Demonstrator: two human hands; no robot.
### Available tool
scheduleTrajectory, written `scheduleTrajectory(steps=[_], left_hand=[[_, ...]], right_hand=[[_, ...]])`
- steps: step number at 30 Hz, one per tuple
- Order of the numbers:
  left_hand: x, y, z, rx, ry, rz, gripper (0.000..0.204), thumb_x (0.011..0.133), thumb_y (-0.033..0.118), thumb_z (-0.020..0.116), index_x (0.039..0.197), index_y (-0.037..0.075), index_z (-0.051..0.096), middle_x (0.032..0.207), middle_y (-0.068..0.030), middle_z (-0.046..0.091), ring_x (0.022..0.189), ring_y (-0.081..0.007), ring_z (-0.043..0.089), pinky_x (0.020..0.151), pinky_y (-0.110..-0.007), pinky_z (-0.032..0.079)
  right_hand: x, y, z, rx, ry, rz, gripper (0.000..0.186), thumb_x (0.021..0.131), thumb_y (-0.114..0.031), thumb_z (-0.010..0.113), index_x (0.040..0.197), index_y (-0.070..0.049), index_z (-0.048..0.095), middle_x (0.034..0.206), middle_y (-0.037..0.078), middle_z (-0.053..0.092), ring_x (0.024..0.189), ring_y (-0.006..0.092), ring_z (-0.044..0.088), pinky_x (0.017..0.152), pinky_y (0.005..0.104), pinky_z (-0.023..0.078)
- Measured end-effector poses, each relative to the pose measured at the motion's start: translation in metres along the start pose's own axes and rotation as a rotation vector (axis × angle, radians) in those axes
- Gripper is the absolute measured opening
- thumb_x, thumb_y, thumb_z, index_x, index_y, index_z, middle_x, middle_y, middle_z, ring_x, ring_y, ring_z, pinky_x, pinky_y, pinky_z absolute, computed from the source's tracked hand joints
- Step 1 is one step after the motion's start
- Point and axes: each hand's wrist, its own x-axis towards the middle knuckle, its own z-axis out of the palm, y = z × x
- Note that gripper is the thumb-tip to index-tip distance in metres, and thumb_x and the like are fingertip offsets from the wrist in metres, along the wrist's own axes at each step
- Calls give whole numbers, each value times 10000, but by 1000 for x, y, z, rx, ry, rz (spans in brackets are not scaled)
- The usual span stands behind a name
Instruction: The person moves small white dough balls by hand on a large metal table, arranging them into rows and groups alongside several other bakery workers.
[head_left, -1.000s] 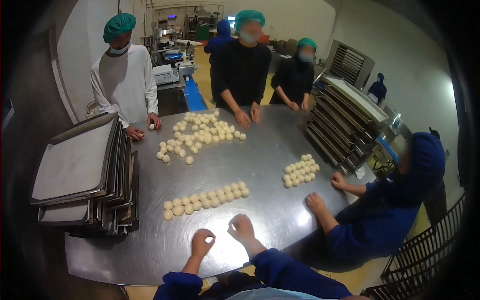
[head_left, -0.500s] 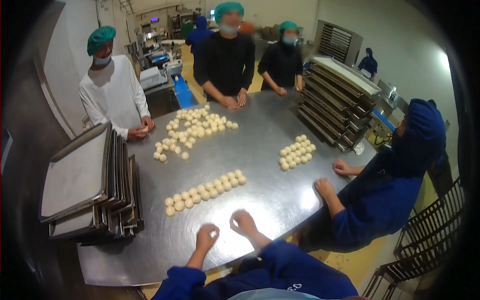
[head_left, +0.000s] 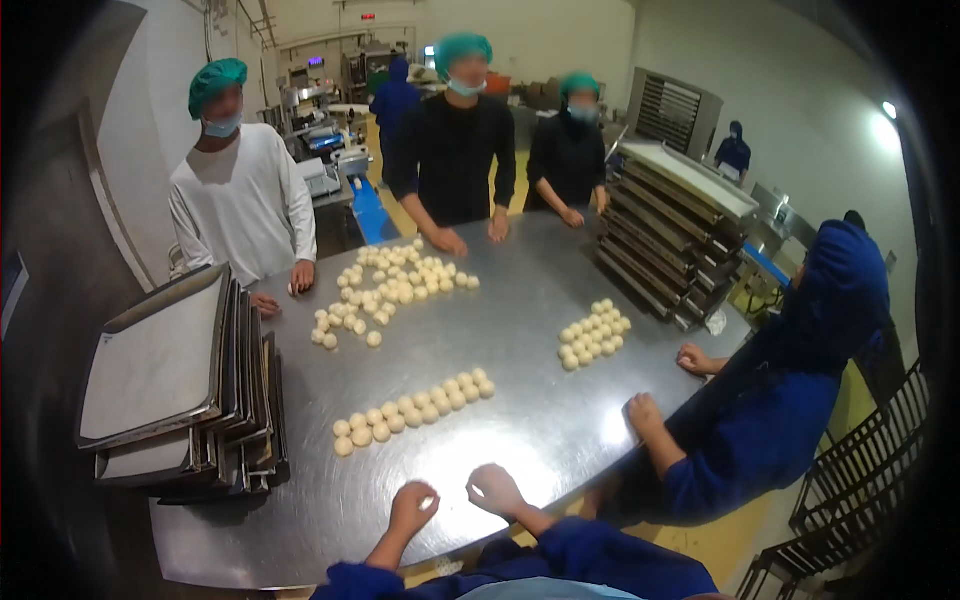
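My left hand (head_left: 412, 508) is curled closed over the steel table (head_left: 520, 390), with a small white patch inside its curl that I cannot tell as dough or glare. To its right, my right hand (head_left: 492, 490) has its fingers bent round; whatever they may hold is hidden. Just beyond both hands lies a double row of pale dough balls (head_left: 410, 408). A loose group of balls (head_left: 400, 285) spreads farther back, and a smaller block of balls (head_left: 593, 335) sits to the right.
Stacked trays stand at left (head_left: 150, 360) and back right (head_left: 670, 230). Co-workers line the far side (head_left: 450, 150), one in white (head_left: 240, 190); another in blue leans at right (head_left: 760, 420) near a black rack (head_left: 850, 480). Machines and a blue conveyor (head_left: 372, 215) are behind.
The view has shifted slightly up, then back down. My hands stay curled and have moved little against the table. The co-workers' hands have shifted slightly; the dough groups look unchanged.
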Motion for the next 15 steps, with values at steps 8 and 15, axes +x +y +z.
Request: scheduleTrajectory(steps=[8,15], left_hand=[[37,-19,-16,224,255,24,118,722,105,748,822,93,687,916,-89,669,939,-311,619,846,-409,491],[-13,-20,-4,-59,103,-156,692,765,58,778,1404,107,517,1395,-127,555,1356,-296,464,1127,-387,393]], right_hand=[[28,39,-28,-141,340,124,127,719,-139,737,705,-64,635,829,108,637,831,329,584,749,425,476],[-5,30,-31,-65,208,-16,466,744,-124,743,1190,-83,614,1084,163,611,1025,367,588,925,438,491]])
